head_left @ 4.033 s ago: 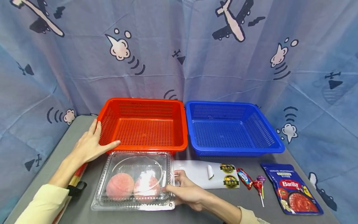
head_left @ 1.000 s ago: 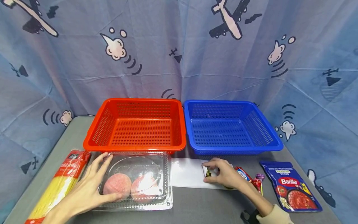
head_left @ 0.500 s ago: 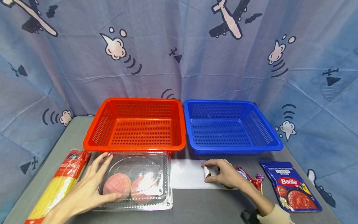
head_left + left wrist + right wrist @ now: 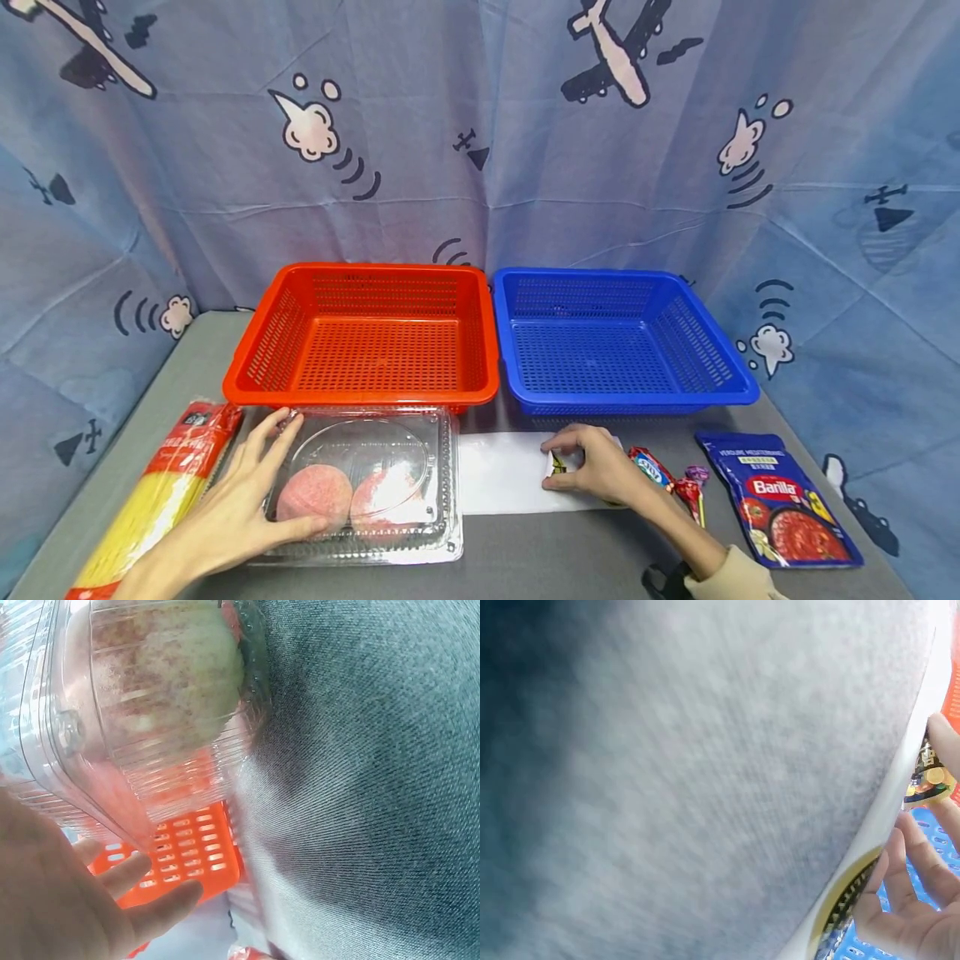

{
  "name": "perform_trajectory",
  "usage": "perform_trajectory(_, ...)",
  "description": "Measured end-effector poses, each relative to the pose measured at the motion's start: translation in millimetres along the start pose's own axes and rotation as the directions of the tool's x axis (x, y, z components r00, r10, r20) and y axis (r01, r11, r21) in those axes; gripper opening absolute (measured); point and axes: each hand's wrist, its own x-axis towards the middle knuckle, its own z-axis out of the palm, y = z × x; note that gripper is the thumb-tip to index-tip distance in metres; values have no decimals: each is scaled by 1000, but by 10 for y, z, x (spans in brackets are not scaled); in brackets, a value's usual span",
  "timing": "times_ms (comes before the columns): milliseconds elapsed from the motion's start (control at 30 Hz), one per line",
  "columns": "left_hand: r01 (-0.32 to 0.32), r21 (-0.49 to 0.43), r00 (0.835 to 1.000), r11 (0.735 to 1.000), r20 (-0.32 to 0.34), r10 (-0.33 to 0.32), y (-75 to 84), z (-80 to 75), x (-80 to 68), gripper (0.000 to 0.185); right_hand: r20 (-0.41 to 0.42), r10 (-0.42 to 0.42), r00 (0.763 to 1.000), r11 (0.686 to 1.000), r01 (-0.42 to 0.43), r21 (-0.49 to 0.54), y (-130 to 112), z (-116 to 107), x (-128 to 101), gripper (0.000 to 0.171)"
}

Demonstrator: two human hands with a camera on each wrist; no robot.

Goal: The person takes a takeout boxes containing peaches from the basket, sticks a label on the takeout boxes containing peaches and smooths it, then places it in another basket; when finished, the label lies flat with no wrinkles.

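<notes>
Spaghetti pack (image 4: 153, 500) far left on the grey table (image 4: 517, 550); left hand (image 4: 240, 500) lies flat, fingers straight, on the clear clamshell (image 4: 360, 483) with two peaches, just near of the orange basket (image 4: 367, 333). Right hand (image 4: 600, 471) pinches a sticker (image 4: 557, 464) on the white sheet (image 4: 502, 475), near the blue basket (image 4: 615, 337). Candies (image 4: 675, 483) and sauce pouch (image 4: 780, 508) lie right.

Backdrop: blue-grey cloth sheet (image 4: 480, 167) hung behind & round both sides of the worktop (image 4: 525, 550), creased w/ fold lines. Print on it: cartoon planes in pink/white w/ dark shadows, small white puff clouds w/ curved dark lines, tiny dark plane shapes. Worktop is grey, fabric-like weave in the wrist views, runs back to the cloth. Light even, soft, no hard shadows. No window, floor or other furniture in view.
</notes>
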Motion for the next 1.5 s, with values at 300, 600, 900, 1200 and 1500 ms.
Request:
perform_trajectory(300, -14, 10, 1000, 1000, -13, 14, -3, 8, -5, 123, -29, -28, 999, 999, 29, 26, -25, 1, -32, 39)
perform_trajectory(600, -1, 19, 1000, 1000, -1, 1, 5, -9, 1, 124, -95, -117, 989, 991, 122, 46, -40, 25, -47, 20)
perform_trajectory(900, 4, 22, 1000, 1000, 12, -5, 10, -14, 1, 124, -42, -120, 992, 968, 126, 216, -113, 17, -34, 8)
perform_trajectory(1200, 5, 21, 1000, 1000, 4, -5, 13, -9, -1, 123, -10, -160, 987, 902, 151, 404, -482, -116, 23, 12)
perform_trajectory(1500, 4, 13, 1000, 1000, 3, -4, 16, -6, -1, 122, 119, -254, 960, 881, 179, 439, -1056, -215, 277, 12)
